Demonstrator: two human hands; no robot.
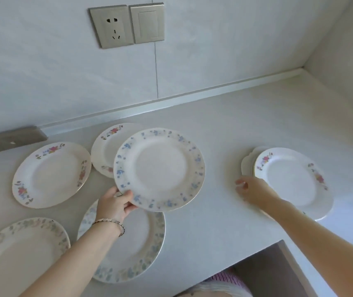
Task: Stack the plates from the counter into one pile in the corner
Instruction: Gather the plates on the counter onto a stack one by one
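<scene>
My left hand (115, 203) grips the near-left rim of a white plate with small blue flowers (159, 170), held above the counter. Under and behind it lie a pink-flowered plate (105, 151) and a pastel-rimmed plate (141, 243). Another pink-flowered plate (51, 174) lies to the left, and a pastel-rimmed plate (17, 258) sits at the near left. At the right stands a small pile of plates (289, 179), a pink-flowered one on top. My right hand (250, 189) rests on the pile's near-left rim, fingers curled at its edge.
The white counter (225, 129) runs to a corner at the far right, bounded by walls. A socket and switch (126, 26) sit on the back wall. A metal strip (10, 139) lies at the far left. The counter has a cut-out edge near my body (257, 254).
</scene>
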